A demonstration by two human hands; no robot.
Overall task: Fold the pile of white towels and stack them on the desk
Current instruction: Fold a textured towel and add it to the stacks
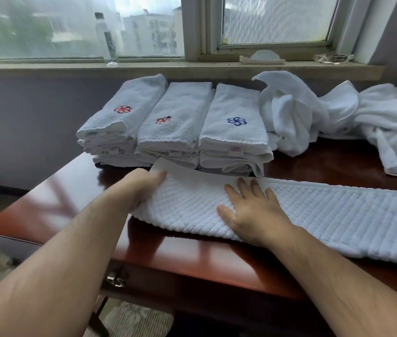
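Note:
A long white quilted towel (pixel 326 215) lies in a strip across the dark red desk (pixel 192 254), running off to the right. My left hand (pixel 141 188) grips its left end, fingers curled under the edge. My right hand (pixel 253 210) presses flat on the towel with fingers spread. Behind stand three stacks of folded white towels (pixel 175 127), the tops embroidered with red or blue flowers. A heap of unfolded white towels (pixel 338 117) lies at the back right.
A clear plastic bottle (pixel 106 40) stands on the windowsill (pixel 168 68), with tissue and clear wrapping further right. The desk's left edge drops to the floor, and a drawer handle (pixel 116 279) shows on its front.

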